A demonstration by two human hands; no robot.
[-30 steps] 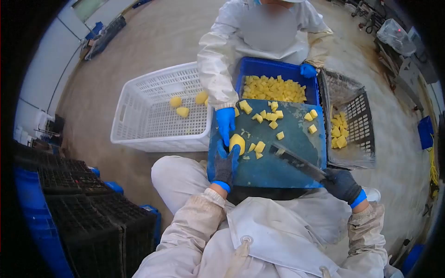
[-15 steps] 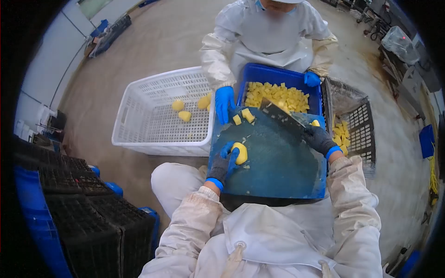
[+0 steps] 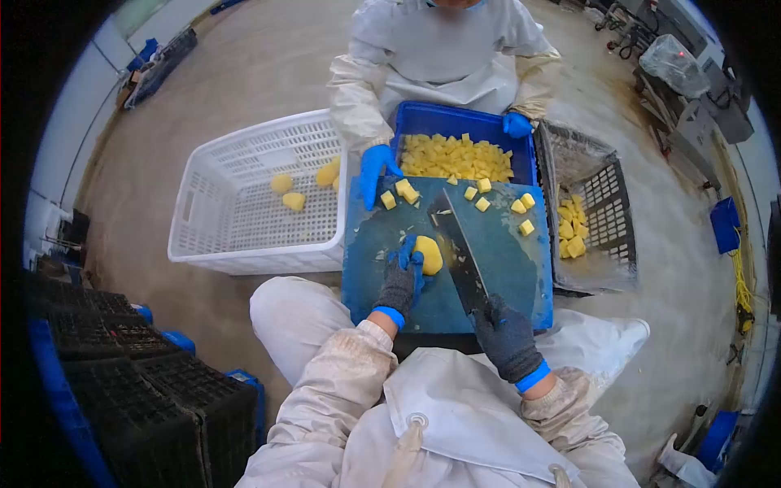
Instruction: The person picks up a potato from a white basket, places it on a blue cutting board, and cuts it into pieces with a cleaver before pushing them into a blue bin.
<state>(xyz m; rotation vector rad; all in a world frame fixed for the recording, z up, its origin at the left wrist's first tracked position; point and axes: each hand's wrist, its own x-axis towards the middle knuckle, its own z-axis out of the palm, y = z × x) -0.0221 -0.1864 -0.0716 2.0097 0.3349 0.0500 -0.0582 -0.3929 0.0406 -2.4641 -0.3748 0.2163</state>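
Note:
On the blue cutting board [image 3: 517,272], my left hand [image 3: 399,281], in a dark glove with blue fingertips, is closed around the side of a peeled potato [image 3: 429,255]. My right hand [image 3: 506,337] grips the handle of a broad kitchen knife [image 3: 461,259]. Its blade slants up and left across the board, just right of the potato. Cut potato chunks [image 3: 483,185] lie scattered along the far side of the board, and a few more [image 3: 526,228] sit to the right. Small scraps stick to the blade near its tip.
Across the board, a co-worker's blue-gloved hand [image 3: 376,172] rests at its far left corner. Behind it stands a blue bin [image 3: 525,163] of potato cubes. A white crate [image 3: 260,259] with peeled potatoes is left; a dark crate [image 3: 614,203] with potato pieces is right.
My right hand has drawn the knife back from the far edge toward me, beside the potato. Several chunks now lie spread near the far edge. My left hand keeps hold of the potato.

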